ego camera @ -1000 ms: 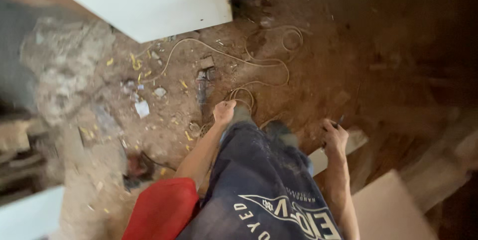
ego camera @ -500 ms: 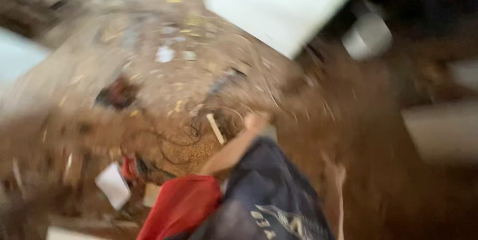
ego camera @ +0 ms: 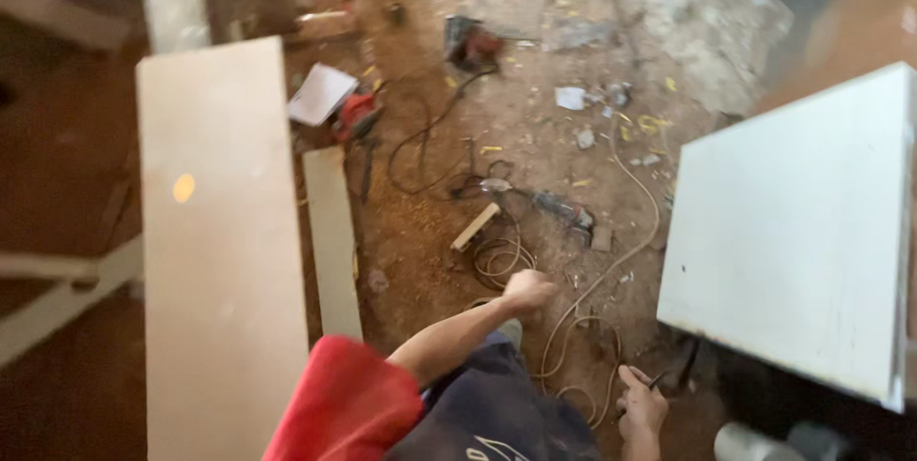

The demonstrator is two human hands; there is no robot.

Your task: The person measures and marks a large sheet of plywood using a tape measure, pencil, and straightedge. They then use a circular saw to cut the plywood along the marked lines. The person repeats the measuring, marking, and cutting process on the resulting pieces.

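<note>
Since half a second ago, view swung: white panel (ego camera: 798, 232) now right. Left hand (ego camera: 528, 289) fisted, empty, nearest cable coil (ego camera: 501, 256) just ahead; right hand (ego camera: 642, 406) pinches a thin dark tool.

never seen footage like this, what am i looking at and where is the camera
The camera sits on a person's head and looks down, so you see their own body from above: a red sleeve, dark trousers and two bare hands. The left hand is closed in a fist, held out over the dusty floor; whether it holds anything cannot be told. The right hand hangs low with a thin dark object between its fingers, too small to identify. On the floor lie coiled cables, a red power tool, a small wooden block and scraps. A long pale board is on the left, a white panel on the right.
</note>
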